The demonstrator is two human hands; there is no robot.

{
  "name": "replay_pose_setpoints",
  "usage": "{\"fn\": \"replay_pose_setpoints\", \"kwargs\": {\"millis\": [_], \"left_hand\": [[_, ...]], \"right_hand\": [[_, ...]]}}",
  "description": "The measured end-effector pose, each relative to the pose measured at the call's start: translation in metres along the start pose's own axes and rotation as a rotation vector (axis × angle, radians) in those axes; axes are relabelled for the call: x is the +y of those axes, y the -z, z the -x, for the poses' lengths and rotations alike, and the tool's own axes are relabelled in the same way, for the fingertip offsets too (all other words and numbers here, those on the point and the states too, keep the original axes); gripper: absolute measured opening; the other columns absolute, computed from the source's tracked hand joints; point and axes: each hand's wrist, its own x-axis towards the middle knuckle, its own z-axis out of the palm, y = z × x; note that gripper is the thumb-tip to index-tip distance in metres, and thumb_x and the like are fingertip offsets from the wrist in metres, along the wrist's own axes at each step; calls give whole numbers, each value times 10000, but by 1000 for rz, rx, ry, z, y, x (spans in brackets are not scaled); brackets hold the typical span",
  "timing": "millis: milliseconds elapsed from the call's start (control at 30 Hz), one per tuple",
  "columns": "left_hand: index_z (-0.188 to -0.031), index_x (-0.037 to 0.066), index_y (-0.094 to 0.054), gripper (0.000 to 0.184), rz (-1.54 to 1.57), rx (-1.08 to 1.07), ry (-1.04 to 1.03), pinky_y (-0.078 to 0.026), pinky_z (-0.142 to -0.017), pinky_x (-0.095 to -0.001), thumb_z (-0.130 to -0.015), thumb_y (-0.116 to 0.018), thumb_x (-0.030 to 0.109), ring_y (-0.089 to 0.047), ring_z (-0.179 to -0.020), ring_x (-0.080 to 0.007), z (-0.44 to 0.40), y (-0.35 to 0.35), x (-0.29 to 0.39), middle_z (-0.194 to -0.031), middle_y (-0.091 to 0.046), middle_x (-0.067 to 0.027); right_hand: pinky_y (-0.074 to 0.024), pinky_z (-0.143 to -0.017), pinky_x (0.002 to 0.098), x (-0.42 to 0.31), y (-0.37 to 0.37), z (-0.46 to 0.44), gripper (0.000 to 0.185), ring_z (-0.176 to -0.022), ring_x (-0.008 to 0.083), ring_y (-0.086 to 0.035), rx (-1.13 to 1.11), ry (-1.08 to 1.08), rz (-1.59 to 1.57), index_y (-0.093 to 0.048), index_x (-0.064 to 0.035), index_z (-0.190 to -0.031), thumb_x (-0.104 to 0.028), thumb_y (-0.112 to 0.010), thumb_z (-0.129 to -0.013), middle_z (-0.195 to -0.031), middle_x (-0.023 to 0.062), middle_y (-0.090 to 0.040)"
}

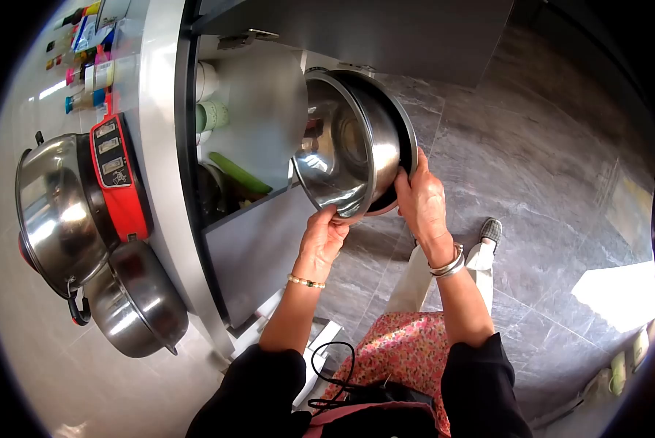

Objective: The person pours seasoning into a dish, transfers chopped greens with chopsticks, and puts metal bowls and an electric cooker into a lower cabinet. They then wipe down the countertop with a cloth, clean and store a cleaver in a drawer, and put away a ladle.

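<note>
A shiny stainless steel bowl (pixel 342 139) is tilted in front of me, its inside facing left. My left hand (pixel 323 237) pinches its lower rim between thumb and fingers. Right behind it is a second steel bowl (pixel 409 117), dark on the side I see, with its rim close to the first one. My right hand (pixel 422 196) is closed round the edge of this second bowl, thumb near the first bowl's wall. Whether the two bowls touch inside is hidden.
An open cabinet (pixel 251 109) on the left holds a long green vegetable (pixel 238 174) and a pale green roll (pixel 212 115). On the counter (pixel 57 387) stand a lidded steel pot (pixel 61 212), a red scale-like appliance (pixel 123 208) and a steel basin (pixel 141 299). An open door (pixel 386 36) hangs above.
</note>
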Motion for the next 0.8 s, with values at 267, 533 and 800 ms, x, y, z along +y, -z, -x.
{"fn": "replay_pose_setpoints", "kwargs": {"millis": [267,533,800], "left_hand": [[-728,-32,-604,381,-769,294,-74,-494,-508,-248,-875,-508,307,-568,-505,-150,29,-14,10,-628,-618,-119],[-1058,22,-513,288,-101,90,-186,-510,-723,-297,-904,-480,263,-586,-874,-153,10,17,-12,-966,-609,-77],[-844,44,-523,108,384,391,-97,-377,-363,-168,-872,-457,125,-499,-515,-111,-49,32,48,-737,-592,-62]], "right_hand": [[-443,-419,333,7,16,7,376,-413,223,-551,-128,-91,-258,-444,35,-1179,-108,-496,-835,-536,126,-562],[-449,-400,286,-2,3,6,356,-369,155,-526,-259,-157,-279,-441,50,-1156,-134,-471,-853,-527,99,-561],[-485,-522,263,-64,-15,-43,605,-580,138,-596,-620,20,-510,-293,63,-1298,-114,-554,-782,-794,137,-619]]}}
